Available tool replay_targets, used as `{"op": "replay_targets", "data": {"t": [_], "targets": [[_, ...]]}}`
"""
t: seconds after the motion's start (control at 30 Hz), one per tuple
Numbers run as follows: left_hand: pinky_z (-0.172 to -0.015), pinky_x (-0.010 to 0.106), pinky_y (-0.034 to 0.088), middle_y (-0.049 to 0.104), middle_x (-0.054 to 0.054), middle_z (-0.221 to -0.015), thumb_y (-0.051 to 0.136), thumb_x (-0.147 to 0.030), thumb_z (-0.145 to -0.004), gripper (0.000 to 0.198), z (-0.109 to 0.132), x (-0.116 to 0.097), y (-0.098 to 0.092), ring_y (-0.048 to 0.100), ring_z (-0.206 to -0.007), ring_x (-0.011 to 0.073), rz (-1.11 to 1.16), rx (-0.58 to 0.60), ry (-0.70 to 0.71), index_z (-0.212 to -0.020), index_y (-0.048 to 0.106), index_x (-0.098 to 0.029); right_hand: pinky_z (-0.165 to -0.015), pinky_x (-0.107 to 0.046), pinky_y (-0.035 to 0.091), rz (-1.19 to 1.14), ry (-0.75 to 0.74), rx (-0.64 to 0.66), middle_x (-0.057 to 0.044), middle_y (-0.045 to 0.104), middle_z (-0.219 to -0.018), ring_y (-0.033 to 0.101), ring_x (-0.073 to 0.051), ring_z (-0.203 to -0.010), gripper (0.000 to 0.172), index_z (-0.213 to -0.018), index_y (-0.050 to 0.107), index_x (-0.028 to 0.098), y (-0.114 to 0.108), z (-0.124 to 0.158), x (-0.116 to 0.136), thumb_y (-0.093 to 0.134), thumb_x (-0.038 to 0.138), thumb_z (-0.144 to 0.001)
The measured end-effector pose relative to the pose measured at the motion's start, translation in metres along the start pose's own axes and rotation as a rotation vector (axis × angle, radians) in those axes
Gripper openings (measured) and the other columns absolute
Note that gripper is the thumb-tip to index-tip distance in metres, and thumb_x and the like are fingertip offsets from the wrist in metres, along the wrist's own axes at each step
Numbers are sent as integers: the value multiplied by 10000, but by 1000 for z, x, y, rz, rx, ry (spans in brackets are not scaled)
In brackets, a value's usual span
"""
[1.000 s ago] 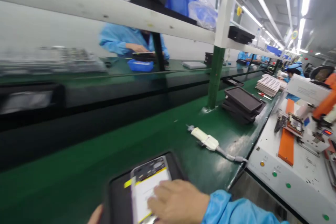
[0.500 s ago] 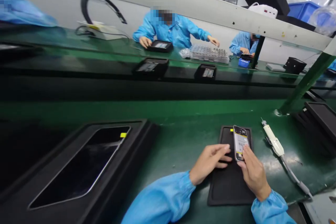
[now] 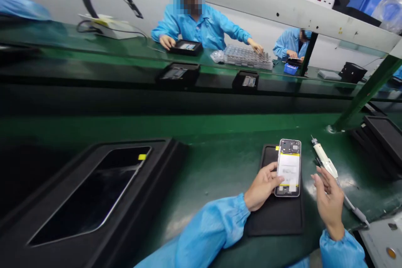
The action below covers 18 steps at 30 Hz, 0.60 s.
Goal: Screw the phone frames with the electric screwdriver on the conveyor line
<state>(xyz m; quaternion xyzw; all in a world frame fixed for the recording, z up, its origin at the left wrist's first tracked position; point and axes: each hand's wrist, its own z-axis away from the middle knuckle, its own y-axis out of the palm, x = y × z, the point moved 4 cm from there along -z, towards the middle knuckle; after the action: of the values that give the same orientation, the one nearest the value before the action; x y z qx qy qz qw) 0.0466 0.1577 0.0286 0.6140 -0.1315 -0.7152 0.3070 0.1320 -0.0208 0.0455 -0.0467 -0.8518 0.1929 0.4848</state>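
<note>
Shifted since earlier, the phone (image 3: 289, 166) partly hides the black tray (image 3: 277, 218) beneath.

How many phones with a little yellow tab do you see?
2. One phone is in the left hand, over a black tray; the other phone lies dark side up in the left tray. Others may be hidden.

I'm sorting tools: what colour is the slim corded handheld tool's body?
Off-white: the tool body, seen best in the head view.
</note>
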Motion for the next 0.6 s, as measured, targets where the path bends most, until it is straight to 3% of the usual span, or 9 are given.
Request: {"op": "replay_targets", "data": {"t": [0.1, 0.2, 0.3, 0.37, 0.47, 0.6], "targets": [[-839, 339, 521, 688, 141, -973, 774, -449, -694, 660, 0, 2, 17, 664, -891, 249, -176, 78, 93, -1180, 489, -105, -710, -358, 599, -20, 49, 48, -171, 570, -1263, 655, -251, -979, 569, -1337, 462, 174, 8, -10, 16, 603, 435, -852], [-788, 284, 514, 682, 117, -972, 600, -469, -833, 495, 3, 7, 34, 645, -841, 208, -493, 98, 221, -1181, 516, -127, -902, -483, 531, 89, -58, 45, -177, 429, -1401, 505, -320, -1214, 794, -1447, 304, 198, 12, -18, 43, 673, 455, -792], [-744, 265, 509, 682, 100, -966, 505, -439, -883, 419, 9, 12, 47, 629, -769, 200, -823, 46, 363, -1191, 549, -158, -1035, -538, 408, 201, -122, -55, -180, 365, -1428, 396, -344, -1302, 765, -1423, 348, 190, 4, -21, 58, 687, 415, -775], [-762, 257, 513, 686, 83, -991, 481, -426, -892, 428, 10, 16, 56, 637, -749, 196, -933, 76, 405, -1245, 531, -189, -1022, -502, 435, 201, -91, -93, -173, 364, -1415, 429, -325, -1277, 738, -1404, 368, 195, -4, -21, 57, 688, 368, -761], [-794, 244, 528, 701, 47, -991, 459, -423, -903, 475, 8, 21, 76, 652, -687, 181, -1009, 220, 416, -1342, 463, -241, -936, -411, 519, 158, -29, -128, -155, 388, -1387, 477, -291, -1235, 759, -1393, 374, 201, -24, -15, 48, 700, 302, -715], [-904, 258, 517, 678, 7, -1123, 519, -436, -867, 508, 7, 26, 102, 680, -903, 208, -1090, 527, 477, -1358, 453, -327, -757, -321, 582, 212, 35, -264, -137, 421, -1370, 508, -283, -1196, 694, -1314, 467, 219, -81, 4, 42, 712, 294, -669]]}}
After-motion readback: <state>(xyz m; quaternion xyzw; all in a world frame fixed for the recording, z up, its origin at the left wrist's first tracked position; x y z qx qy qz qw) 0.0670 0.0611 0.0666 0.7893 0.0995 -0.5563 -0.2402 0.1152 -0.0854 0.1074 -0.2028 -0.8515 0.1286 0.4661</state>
